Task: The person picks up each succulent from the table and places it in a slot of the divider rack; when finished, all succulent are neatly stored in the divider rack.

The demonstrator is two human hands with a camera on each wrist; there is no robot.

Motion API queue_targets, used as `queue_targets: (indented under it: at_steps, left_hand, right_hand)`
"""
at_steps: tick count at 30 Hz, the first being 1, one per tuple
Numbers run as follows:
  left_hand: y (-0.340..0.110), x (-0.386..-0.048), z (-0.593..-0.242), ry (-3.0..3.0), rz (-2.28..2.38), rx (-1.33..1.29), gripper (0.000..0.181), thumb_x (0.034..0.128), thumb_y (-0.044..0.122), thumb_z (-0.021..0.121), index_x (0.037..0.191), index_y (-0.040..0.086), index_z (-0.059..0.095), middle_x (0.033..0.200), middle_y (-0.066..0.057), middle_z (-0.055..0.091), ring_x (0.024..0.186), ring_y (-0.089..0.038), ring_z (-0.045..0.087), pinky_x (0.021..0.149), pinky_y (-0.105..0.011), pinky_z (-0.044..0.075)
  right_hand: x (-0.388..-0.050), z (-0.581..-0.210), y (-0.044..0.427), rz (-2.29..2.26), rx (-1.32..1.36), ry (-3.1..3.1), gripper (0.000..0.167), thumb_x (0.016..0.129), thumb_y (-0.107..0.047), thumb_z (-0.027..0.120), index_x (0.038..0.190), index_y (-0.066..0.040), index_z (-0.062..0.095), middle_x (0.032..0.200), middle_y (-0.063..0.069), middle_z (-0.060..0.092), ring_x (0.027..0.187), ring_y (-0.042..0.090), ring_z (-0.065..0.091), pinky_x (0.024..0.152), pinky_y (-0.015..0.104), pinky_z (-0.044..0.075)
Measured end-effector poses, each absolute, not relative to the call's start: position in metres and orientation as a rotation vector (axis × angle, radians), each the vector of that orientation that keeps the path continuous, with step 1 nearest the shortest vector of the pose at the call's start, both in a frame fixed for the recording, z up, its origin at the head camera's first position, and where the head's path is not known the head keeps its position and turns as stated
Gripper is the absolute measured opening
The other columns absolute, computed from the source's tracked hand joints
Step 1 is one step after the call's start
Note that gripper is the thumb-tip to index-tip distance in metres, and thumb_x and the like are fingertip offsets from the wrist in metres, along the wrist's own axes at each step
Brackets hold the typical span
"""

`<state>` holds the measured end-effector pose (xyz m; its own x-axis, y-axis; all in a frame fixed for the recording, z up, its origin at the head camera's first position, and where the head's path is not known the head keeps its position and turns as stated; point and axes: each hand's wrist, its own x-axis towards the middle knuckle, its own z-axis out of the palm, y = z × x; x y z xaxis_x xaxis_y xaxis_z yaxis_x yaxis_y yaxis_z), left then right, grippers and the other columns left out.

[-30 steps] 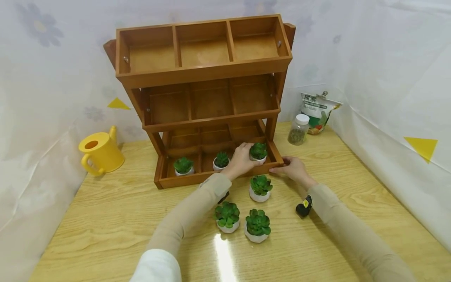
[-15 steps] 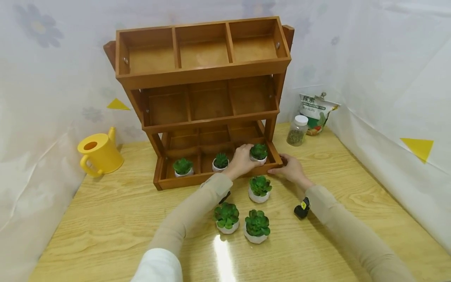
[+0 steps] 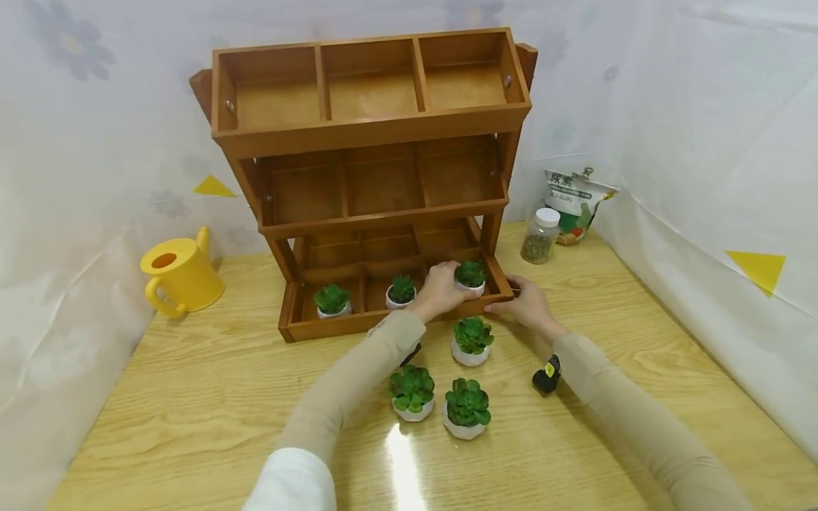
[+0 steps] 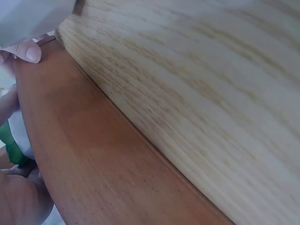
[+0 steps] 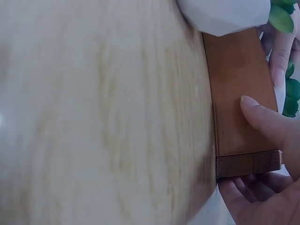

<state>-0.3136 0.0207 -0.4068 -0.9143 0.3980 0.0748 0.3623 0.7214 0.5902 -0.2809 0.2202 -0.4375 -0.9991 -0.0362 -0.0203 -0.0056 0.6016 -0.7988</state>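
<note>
My left hand (image 3: 441, 291) holds a small potted succulent (image 3: 471, 274) by its white pot, in the right compartment of the bottom tier of a brown wooden plant stand (image 3: 373, 133). My right hand (image 3: 529, 304) grips the bottom tier's front right corner; in the right wrist view its thumb (image 5: 262, 117) lies on the front board (image 5: 239, 79), with the other fingers round the end. Two more succulents, one on the left (image 3: 332, 301) and one in the middle (image 3: 401, 291), sit in that tier. On the table, three larger succulents stand in front, one of them (image 3: 472, 339) close to the stand.
A yellow watering can (image 3: 185, 277) stands left of the stand. To its right are a white-capped jar (image 3: 539, 238) and a clipped bag (image 3: 578, 202). White sheeting (image 3: 716, 142) closes in the back and sides of the wooden table (image 3: 211, 397).
Very little differs. The left hand and the small succulent stay in the right compartment, shifting only slightly. The right hand keeps its hold on the stand's corner.
</note>
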Motion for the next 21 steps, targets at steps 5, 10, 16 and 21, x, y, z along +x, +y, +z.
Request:
queue_targets:
  at_steps: [5, 10, 16, 21]
  left_hand:
    - [0.0201, -0.3134, -0.4074, 2.835, 0.962, 0.610, 0.075, 0.0846, 0.044, 0.071, 0.140, 0.001, 0.044, 0.140, -0.016, 0.050, 0.128, -0.029, 0.049, 0.102, -0.039, 0.045]
    - [0.0201, -0.3133, -0.4063, 2.814, 0.936, 0.611, 0.076, 0.0865, 0.044, 0.068, 0.142, 0.001, 0.041, 0.143, -0.017, 0.047, 0.131, -0.029, 0.046, 0.105, -0.039, 0.043]
    - [0.0223, -0.3141, -0.4063, 2.813, 0.888, 0.643, 0.067, 0.0899, 0.040, 0.065, 0.141, 0.002, 0.044, 0.142, -0.015, 0.048, 0.131, -0.028, 0.046, 0.106, -0.037, 0.041]
    - [0.0232, -0.3153, -0.4078, 2.819, 0.864, 0.612, 0.069, 0.0910, 0.039, 0.065, 0.142, -0.001, 0.041, 0.143, -0.019, 0.046, 0.131, -0.030, 0.046, 0.106, -0.037, 0.042]
  right_hand:
    - [-0.2814, -0.4386, 0.2201, -1.386, -0.034, 2.782, 0.084, 0.078, -0.028, 0.080, 0.144, 0.002, 0.038, 0.139, 0.025, 0.048, 0.122, 0.040, 0.051, 0.099, 0.049, 0.045]
    - [-0.2816, -0.4388, 0.2211, -1.398, -0.038, 2.784, 0.082, 0.078, -0.027, 0.081, 0.143, 0.002, 0.039, 0.138, 0.025, 0.049, 0.122, 0.039, 0.052, 0.099, 0.049, 0.045]
    - [-0.2820, -0.4402, 0.2234, -1.375, -0.048, 2.798, 0.083, 0.078, -0.030, 0.080, 0.143, 0.002, 0.039, 0.139, 0.024, 0.049, 0.122, 0.040, 0.051, 0.099, 0.050, 0.045]
    - [-0.2809, -0.4395, 0.2239, -1.369, -0.060, 2.804, 0.082, 0.079, -0.029, 0.080, 0.144, 0.001, 0.040, 0.138, 0.024, 0.050, 0.122, 0.039, 0.052, 0.098, 0.050, 0.046]
